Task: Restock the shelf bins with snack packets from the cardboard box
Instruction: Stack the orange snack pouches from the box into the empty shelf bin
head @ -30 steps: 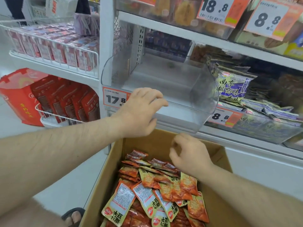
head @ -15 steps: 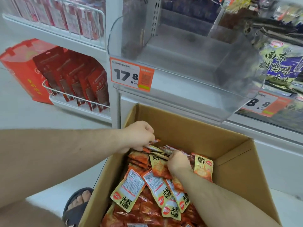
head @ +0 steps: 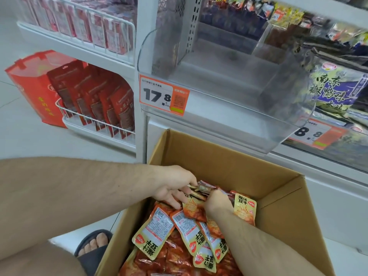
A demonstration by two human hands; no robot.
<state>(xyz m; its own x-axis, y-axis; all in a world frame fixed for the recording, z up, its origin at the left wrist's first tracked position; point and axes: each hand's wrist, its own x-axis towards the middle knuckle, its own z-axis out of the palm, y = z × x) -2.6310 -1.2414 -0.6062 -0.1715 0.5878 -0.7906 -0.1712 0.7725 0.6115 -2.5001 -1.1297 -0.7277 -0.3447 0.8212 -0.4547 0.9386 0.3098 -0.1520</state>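
head view is showing both hands working inside the cardboard box (head: 229, 168), which is sitting on the floor just below the clear shelf bin (head: 229, 100). the left hand (head: 175, 186) is curling its fingers over a loose bunch of snack packets (head: 159, 232) at the far end of the pile, and the right hand (head: 218, 200) is closing round the same bunch from the other side, fingers bent and buried among the foil. the bin above is looking bare, with only its 17.8 price tag (head: 164, 97) on the front lip.

the risk is lying in the grab itself: the packets are slick and overlapping, so a bunch pinched only at its edges is likely shedding pieces back into the box or onto the floor during the lift. the bin's front wall is also standing between box and shelf, and a wide armful is likely catching on it.
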